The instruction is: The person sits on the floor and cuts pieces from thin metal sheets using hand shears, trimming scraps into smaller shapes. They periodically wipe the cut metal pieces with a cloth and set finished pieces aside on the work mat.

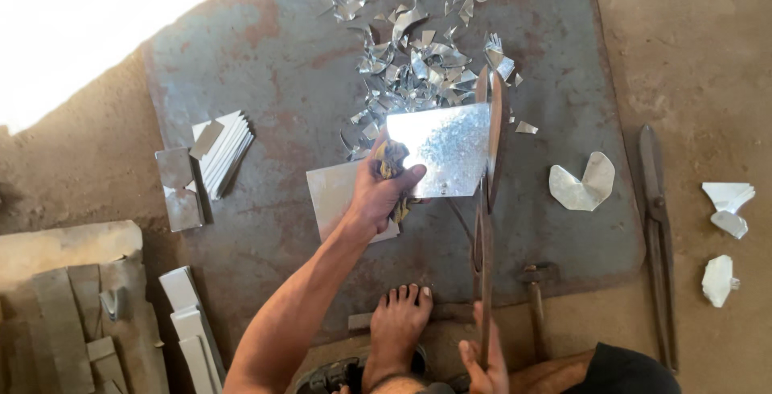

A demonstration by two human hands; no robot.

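Sheet metal (441,149), a shiny galvanized square, sits upright in your left hand (378,193), which grips its lower left corner through a scrap of dark and yellow cloth (392,162). Its right edge meets the blades of the long shears (488,193), which stand nearly on end. Your right hand (482,362) is closed around the lower shear handle near the bottom of the view. Your bare foot (398,322) rests just beside that handle, on the near edge of the plate.

Under the sheet lies another flat grey square (338,197), partly hidden by your wrist. Beyond the sheet, a heap of bright curled offcuts (418,56) spreads over the far part of the surface.

That surface is a large steel plate (273,80), blue-grey with rust patches, laid flat on a dusty earth floor (691,48). On its left side rests a fanned stack of cut squares (225,149) with a darker folded piece (178,189) just beside it. To the right lies a bent, heart-shaped piece (583,185). Off the plate, a second pair of long shears (658,233) lies on the floor, with white folded bits (724,233) further right. A hammer (535,297) lies at the plate's near edge. Grey strips and slabs (88,313) are stacked at the lower left. Strong daylight whitens the floor in the top left corner.
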